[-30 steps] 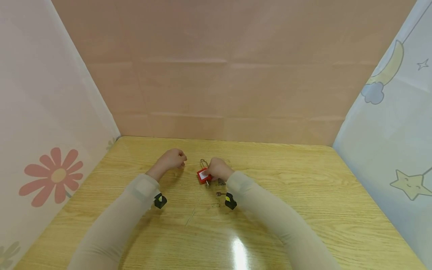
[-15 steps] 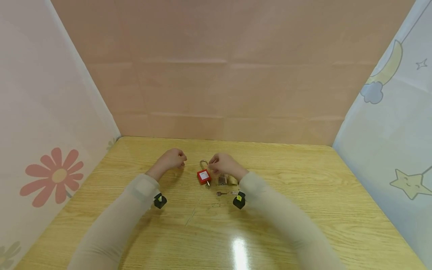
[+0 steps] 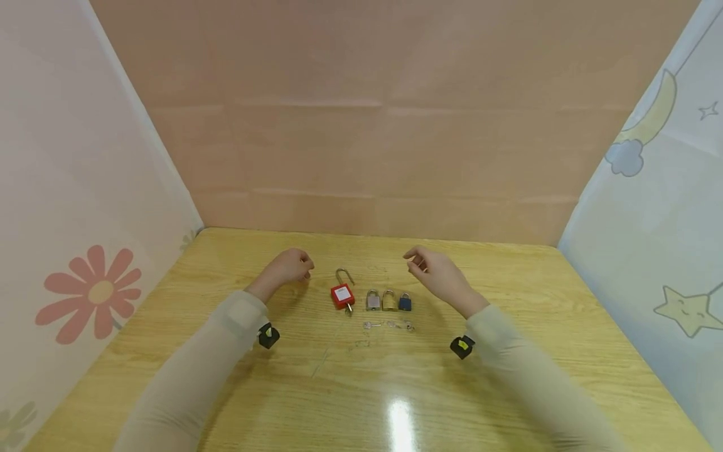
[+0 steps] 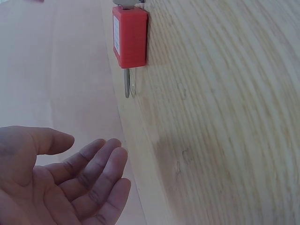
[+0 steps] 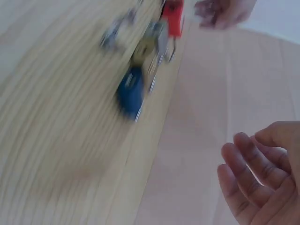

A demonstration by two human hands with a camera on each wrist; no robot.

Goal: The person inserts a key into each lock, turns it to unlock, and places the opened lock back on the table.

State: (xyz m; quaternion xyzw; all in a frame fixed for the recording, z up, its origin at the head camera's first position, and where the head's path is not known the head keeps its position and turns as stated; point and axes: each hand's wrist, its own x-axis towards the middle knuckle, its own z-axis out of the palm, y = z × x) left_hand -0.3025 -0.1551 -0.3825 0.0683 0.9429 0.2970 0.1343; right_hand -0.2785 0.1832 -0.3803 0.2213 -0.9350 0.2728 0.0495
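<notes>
A red padlock (image 3: 342,295) with a white label lies on the table between my two hands. Its shackle is raised, one end clear of the body, and a key (image 4: 126,83) sticks out of its bottom. My left hand (image 3: 292,265) hovers to its left, palm showing in the left wrist view, fingers loosely bent around nothing. To the right of the red lock, a silver padlock (image 3: 373,301), a brass padlock (image 3: 389,301) and a small blue padlock (image 3: 405,302) stand in a row. Beyond the blue one, my right hand (image 3: 440,272) is raised with relaxed fingers and holds nothing.
Small keys (image 3: 373,325) lie in front of the row of padlocks, with another small bunch of keys (image 3: 408,326) to their right. The wooden table (image 3: 536,351) meets a brown back wall (image 3: 361,157). Patterned side panels (image 3: 649,238) stand left and right.
My right hand has let go of the red padlock, lifted and moved right, uncovering the other padlocks and keys. My left hand has stayed in place.
</notes>
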